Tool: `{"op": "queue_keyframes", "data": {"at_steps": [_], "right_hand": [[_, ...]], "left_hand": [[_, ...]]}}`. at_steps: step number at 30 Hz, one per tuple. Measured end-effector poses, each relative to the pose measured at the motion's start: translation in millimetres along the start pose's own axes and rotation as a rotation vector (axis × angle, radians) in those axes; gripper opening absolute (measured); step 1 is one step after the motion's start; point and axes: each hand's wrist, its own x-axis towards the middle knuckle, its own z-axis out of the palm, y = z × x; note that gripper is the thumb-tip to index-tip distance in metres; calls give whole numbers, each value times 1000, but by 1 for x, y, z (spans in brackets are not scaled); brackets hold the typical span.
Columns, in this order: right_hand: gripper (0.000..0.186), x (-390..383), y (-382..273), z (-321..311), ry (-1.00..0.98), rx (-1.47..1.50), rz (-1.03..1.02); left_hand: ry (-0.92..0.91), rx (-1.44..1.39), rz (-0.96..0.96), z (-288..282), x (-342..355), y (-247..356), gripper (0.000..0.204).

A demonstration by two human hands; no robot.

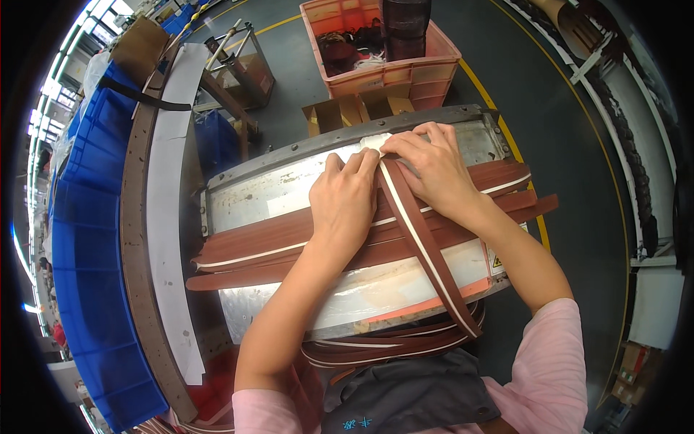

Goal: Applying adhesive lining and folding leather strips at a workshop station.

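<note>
My left hand (pixel 343 192), fingers curled, grips the top of a brown strip (pixel 426 253) with a white stripe, beside a small white piece (pixel 375 142). My right hand (pixel 430 163) pinches that white piece at the strip's end. The strip hangs diagonally over the near edge of a worn metal workbench (pixel 260 177). Bundles of similar brown strips (pixel 246 242) lie lengthwise across the bench beneath my hands, and more loops (pixel 383 353) hang below its near side. My fingertips partly hide the strip's end.
At left are blue bins (pixel 83 253) and a long ledge covered in white paper (pixel 170 253). Beyond the bench stand a pink crate (pixel 387 83) with dark items, cardboard boxes (pixel 322 116) and a metal cart (pixel 246 65). Racking (pixel 614 145) runs along the right past yellow floor lines.
</note>
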Motion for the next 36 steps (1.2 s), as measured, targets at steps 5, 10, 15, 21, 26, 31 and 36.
{"op": "queue_keyframes", "data": {"at_steps": [5, 10, 15, 21, 26, 31, 36], "right_hand": [[31, -5, 5, 2, 0, 17, 48], [31, -6, 6, 3, 44, 3, 9], [30, -6, 2, -4, -45, -45, 29], [27, -3, 13, -3, -24, 37, 105], [26, -2, 12, -4, -49, 64, 129], [29, -1, 6, -7, -66, -32, 62], [31, -1, 3, -13, -66, -34, 89]], "left_hand": [[50, 34, 12, 5, 2, 4, 43], [-22, 44, -11, 1, 6, 7, 44], [-29, -38, -106, -3, 8, 15, 39], [42, -36, -11, 6, 11, 4, 42], [85, -39, 10, 11, 10, 2, 44], [58, -29, -6, 5, 12, 5, 45], [3, -50, -24, 6, 11, 3, 45]]}}
